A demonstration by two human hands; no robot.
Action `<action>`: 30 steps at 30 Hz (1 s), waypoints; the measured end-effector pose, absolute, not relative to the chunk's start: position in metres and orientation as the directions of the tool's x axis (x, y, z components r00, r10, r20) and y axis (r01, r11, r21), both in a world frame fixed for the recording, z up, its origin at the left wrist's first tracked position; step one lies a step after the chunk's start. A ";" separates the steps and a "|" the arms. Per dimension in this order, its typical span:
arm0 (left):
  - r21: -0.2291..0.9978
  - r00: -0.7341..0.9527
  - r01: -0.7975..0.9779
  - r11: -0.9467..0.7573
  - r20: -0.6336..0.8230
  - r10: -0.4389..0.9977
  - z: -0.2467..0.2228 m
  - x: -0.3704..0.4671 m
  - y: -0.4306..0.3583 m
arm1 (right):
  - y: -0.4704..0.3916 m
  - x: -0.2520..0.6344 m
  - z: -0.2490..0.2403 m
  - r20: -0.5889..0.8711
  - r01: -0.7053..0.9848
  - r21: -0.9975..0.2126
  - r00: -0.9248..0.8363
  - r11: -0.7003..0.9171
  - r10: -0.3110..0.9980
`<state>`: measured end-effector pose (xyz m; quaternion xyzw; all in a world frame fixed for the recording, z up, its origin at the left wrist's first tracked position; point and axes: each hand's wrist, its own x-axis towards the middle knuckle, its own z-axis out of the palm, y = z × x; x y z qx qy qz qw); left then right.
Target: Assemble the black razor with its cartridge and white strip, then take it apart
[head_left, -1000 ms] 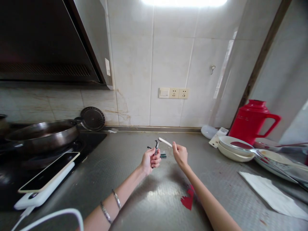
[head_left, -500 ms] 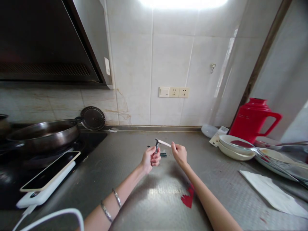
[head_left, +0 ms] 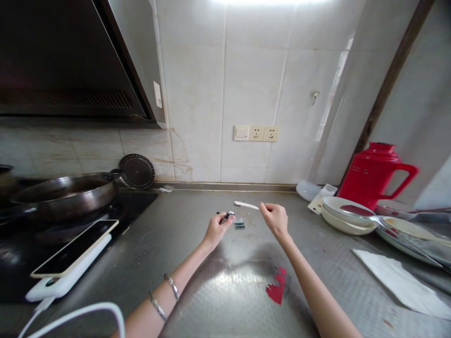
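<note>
A thin white brush (head_left: pixel 246 205) is held by one end in the right hand (head_left: pixel 275 219), with the fingers closed tight on it. Its long side runs nearly flat across the view, and its free end is pointed left. The brush is seen left of the right hand. A small dark and silver tool (head_left: pixel 228 216) is pinched in the left hand (head_left: pixel 215 231), just apart from the brush. Small dark green pieces (head_left: pixel 239 226) are seen between the hands. Open room is left on the metal counter (head_left: pixel 197 206) up to its back edge. The bowls (head_left: pixel 347 220) are set well to the right.
</note>
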<state>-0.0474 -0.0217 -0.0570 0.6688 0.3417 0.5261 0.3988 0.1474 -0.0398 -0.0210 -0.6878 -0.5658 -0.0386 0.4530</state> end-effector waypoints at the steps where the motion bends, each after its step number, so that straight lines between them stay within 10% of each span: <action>1: 0.888 0.212 0.046 -0.457 0.438 0.874 -0.058 -0.047 -0.022 | -0.042 0.143 -0.019 0.584 0.823 -0.563 0.334 0.073 0.740; 30: 0.877 0.255 0.061 -0.477 0.448 0.857 -0.062 -0.043 -0.023 | -0.041 0.145 -0.028 0.705 0.841 -0.481 0.201 0.249 0.680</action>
